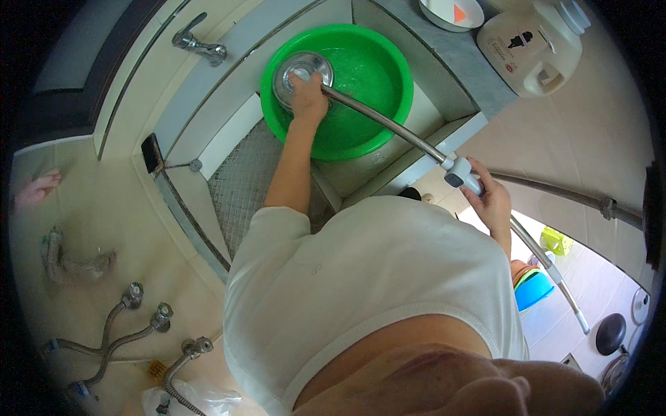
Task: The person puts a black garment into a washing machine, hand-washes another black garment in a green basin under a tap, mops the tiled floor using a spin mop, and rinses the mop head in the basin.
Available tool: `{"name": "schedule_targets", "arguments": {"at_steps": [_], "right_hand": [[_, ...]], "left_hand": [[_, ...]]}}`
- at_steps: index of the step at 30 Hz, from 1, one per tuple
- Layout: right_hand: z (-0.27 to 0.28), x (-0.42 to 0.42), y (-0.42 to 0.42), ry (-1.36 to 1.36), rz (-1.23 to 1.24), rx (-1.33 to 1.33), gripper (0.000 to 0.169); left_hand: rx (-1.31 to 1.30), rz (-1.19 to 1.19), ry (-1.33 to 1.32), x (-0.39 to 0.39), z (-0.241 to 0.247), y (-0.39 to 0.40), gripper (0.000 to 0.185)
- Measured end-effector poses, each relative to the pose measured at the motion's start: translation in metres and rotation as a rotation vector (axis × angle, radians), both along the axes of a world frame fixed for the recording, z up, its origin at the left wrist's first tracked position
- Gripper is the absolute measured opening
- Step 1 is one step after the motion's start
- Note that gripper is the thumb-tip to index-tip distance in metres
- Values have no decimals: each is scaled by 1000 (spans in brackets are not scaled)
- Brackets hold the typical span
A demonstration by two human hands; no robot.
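Note:
My left hand [308, 99] holds the round metal disc head [282, 86] at the end of a mop-like steel pole [382, 120], over the left part of a green plastic basin [403, 83]. The disc lies tilted inside the basin's rim; its underside is hidden. Liquid with some bubbles seems to cover the basin's bottom. My right hand [489, 195] is closed around the grey plastic collar [459, 171] midway along the pole. From there the pole slants down to the right, past my white shirt, and its far end reaches above the tiled floor.
Walls of a grey sink [442, 78] surround the basin. A chrome faucet [200, 47] is at upper left. A white jug [530, 57] and a bowl [452, 23] stand on the ledge. A rail [562, 193] runs at right; hoses with valves [132, 295] are at lower left.

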State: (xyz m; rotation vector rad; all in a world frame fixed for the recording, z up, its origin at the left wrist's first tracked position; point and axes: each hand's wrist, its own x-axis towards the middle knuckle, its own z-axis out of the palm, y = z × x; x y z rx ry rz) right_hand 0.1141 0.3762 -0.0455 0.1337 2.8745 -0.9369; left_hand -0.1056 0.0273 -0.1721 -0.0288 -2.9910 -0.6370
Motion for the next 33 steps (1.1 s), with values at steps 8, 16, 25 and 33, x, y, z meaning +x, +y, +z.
{"name": "schedule_targets", "arguments": {"at_steps": [8, 16, 25, 33], "right_hand": [[-25, 19, 3, -129, -54, -174, 51], [9, 49, 14, -269, -151, -307, 48], [83, 16, -31, -335, -135, 195, 53], [25, -18, -35, 51, 98, 373, 48]], "left_hand": [[-17, 27, 33, 24, 52, -4, 35], [79, -114, -121, 38, 26, 18, 39], [170, -229, -513, 10, -80, 54, 37], [-31, -88, -522, -55, -65, 21, 37]]}}
